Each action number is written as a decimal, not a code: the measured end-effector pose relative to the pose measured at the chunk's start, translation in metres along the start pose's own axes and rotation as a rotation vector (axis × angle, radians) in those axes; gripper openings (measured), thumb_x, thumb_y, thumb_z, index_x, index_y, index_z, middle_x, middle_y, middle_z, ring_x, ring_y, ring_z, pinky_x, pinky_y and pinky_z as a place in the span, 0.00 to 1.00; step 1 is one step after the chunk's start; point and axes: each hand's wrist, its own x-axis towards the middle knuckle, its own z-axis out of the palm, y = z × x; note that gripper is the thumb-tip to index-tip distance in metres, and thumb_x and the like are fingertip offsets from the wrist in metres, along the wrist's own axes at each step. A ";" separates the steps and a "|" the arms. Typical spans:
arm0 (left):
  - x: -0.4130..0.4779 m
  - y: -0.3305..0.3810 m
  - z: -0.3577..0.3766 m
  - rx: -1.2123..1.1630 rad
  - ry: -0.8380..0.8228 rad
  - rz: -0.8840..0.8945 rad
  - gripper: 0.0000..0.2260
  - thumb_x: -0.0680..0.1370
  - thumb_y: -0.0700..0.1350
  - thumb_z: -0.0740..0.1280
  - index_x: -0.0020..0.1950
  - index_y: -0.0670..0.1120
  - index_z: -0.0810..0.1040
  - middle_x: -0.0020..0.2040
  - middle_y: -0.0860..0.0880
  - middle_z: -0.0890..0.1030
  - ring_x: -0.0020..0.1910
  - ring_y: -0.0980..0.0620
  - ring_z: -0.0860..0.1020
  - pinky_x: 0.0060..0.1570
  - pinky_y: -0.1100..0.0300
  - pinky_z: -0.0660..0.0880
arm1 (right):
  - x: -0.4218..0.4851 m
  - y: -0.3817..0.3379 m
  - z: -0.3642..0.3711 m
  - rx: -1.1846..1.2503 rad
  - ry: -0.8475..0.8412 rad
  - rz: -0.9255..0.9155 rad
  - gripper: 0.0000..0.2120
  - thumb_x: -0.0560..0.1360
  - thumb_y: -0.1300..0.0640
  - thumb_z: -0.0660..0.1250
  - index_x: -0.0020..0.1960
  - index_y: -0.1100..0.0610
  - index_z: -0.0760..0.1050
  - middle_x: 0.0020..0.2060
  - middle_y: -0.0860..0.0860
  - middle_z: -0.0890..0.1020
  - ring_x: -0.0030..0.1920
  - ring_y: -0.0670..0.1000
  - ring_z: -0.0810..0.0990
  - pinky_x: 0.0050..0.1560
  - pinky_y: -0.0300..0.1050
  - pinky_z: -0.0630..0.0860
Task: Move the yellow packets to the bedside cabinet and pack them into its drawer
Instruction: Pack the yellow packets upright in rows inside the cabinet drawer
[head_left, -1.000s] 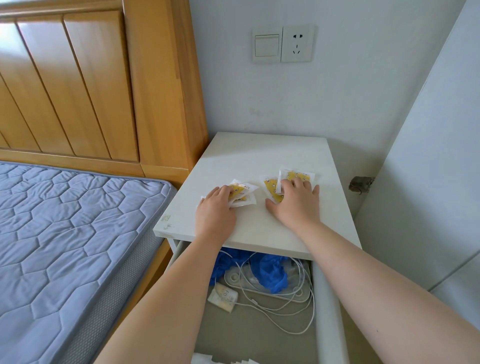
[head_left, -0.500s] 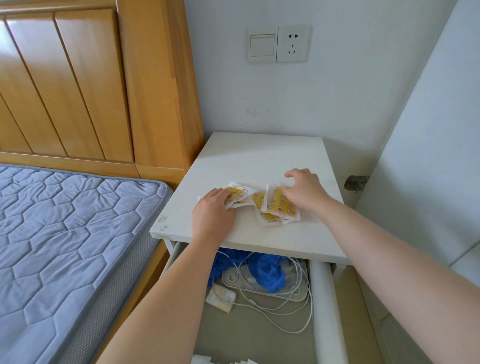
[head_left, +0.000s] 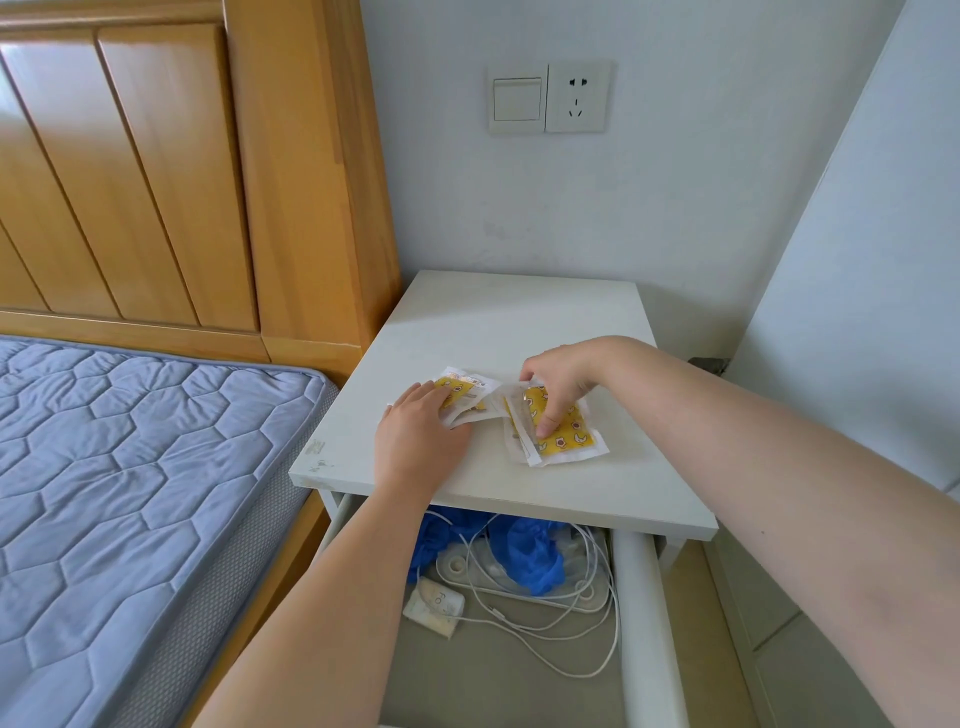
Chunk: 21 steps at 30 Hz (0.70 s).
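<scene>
Two small piles of yellow packets lie on the white bedside cabinet top. My left hand rests with straight fingers on the left pile. My right hand bends over the right pile, its fingers curled and pinching the top edge of those packets, a fingertip pressing on the yellow face. Below the top, the drawer stands pulled out toward me.
Inside the drawer lie blue cloth, white cables and a small white packet. A blue quilted mattress and wooden headboard are at the left. A white wall panel stands at the right, a switch and socket above.
My right hand has gathered its packets into one pile and slid it toward the left pile, then curled over its top edge. My left hand has stayed on its pile.
</scene>
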 end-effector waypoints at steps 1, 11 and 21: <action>0.000 0.000 0.000 0.001 -0.002 -0.001 0.19 0.78 0.50 0.65 0.69 0.50 0.74 0.66 0.51 0.75 0.67 0.52 0.69 0.63 0.60 0.62 | 0.000 -0.003 -0.002 -0.032 -0.015 0.013 0.43 0.65 0.40 0.76 0.72 0.54 0.62 0.66 0.50 0.71 0.64 0.53 0.71 0.63 0.49 0.70; 0.000 0.000 0.001 0.018 -0.011 0.003 0.21 0.78 0.55 0.64 0.70 0.51 0.72 0.70 0.53 0.72 0.69 0.53 0.67 0.66 0.58 0.62 | -0.007 -0.004 0.002 0.065 -0.020 0.060 0.33 0.63 0.39 0.76 0.60 0.58 0.73 0.55 0.51 0.79 0.55 0.53 0.78 0.50 0.44 0.74; 0.003 -0.004 0.005 0.013 -0.020 0.020 0.23 0.77 0.58 0.64 0.70 0.52 0.72 0.70 0.54 0.71 0.71 0.54 0.65 0.69 0.56 0.62 | -0.017 0.042 0.040 1.156 0.240 0.245 0.15 0.67 0.57 0.78 0.50 0.61 0.78 0.42 0.56 0.83 0.42 0.56 0.83 0.47 0.52 0.80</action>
